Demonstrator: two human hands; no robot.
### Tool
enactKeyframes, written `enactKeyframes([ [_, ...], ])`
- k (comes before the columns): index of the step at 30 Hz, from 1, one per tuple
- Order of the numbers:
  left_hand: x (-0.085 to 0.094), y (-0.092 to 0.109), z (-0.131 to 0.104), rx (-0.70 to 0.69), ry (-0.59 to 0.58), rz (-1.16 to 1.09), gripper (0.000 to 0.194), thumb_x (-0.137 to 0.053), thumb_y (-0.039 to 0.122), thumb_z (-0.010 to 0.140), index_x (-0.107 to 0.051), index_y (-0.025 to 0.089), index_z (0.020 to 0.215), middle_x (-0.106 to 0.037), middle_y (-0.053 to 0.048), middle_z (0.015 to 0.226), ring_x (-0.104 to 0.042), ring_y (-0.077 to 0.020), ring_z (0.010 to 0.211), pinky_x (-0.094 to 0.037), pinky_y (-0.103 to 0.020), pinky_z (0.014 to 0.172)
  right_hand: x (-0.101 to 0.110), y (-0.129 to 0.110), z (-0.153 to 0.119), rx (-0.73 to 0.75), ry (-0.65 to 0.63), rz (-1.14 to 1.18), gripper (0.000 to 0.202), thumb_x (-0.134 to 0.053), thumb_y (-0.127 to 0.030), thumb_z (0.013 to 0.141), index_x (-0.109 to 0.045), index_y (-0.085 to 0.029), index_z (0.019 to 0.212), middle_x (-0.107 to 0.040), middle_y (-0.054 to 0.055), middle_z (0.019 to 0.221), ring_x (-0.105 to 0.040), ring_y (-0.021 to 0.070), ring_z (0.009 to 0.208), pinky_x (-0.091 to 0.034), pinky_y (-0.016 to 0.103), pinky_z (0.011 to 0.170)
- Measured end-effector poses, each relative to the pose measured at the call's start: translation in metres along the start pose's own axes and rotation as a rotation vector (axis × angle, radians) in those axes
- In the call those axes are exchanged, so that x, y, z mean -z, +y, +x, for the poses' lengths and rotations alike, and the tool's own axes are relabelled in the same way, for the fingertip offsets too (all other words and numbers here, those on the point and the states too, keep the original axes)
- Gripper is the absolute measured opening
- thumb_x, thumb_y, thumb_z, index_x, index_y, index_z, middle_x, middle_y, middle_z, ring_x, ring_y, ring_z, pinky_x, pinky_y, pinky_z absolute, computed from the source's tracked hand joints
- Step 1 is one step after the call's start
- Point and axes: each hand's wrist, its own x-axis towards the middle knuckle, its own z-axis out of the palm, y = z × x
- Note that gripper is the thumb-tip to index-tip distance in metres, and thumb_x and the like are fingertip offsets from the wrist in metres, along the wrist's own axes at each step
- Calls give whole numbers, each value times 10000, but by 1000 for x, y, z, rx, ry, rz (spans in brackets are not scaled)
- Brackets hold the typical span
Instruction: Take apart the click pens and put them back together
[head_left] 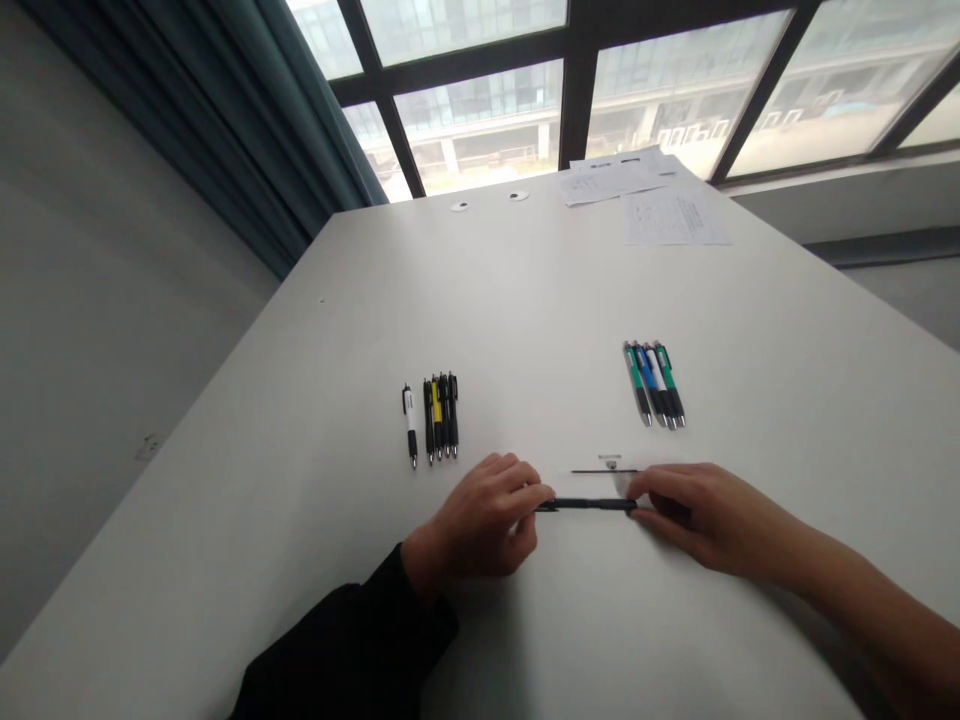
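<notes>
A black pen lies level just over or on the white table, between my two hands. Its clip end is pinched by my left hand, thumb and fingers closed around it. The far tip is between the thumb and forefinger of my right hand, also closed. Just beyond the pen lies a thin dark pen refill, its right end close to or under my right fingers; I cannot tell whether they touch. Behind the refill are a small spring-like piece and a small dark-and-clear part.
To the left on the table are a white pen and a row of black pens with a yellow pen. Green, blue and white pens lie at right. Papers rest at the far edge by the window.
</notes>
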Motion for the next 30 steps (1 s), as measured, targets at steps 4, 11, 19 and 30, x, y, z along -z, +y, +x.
enactKeyframes([
  [4,-8,1,1,-54,68,-57,280,-566,62,840,-670,153,1083,-701,-59,947,-593,-184,821,-489,-324,765,-2,-2,1,18,26,-8,206,-501,-274,985,-683,-194,1040,-701,45,796,-638,182,660,-472,292,620],
  [11,-1,4,3,76,170,-66,319,-656,174,790,-636,136,1106,-680,-104,1018,-600,-234,897,-503,-389,800,4,10,-4,-44,242,19,272,-512,-362,998,-705,-193,1089,-755,70,853,-687,179,663,-525,296,637],
  [19,-5,5,5,88,308,-36,91,-570,90,904,-643,143,917,-645,-60,843,-584,-170,776,-492,-300,701,-1,22,0,-73,217,-4,237,-540,-327,973,-749,-215,990,-757,63,855,-685,191,678,-519,311,641],
  [30,-13,8,3,28,78,18,408,-791,364,836,-666,181,1178,-675,-63,1004,-589,-197,849,-508,-334,770,7,7,0,-61,331,131,110,-537,-249,952,-600,-215,869,-549,3,688,-496,138,563,-416,238,478],
])
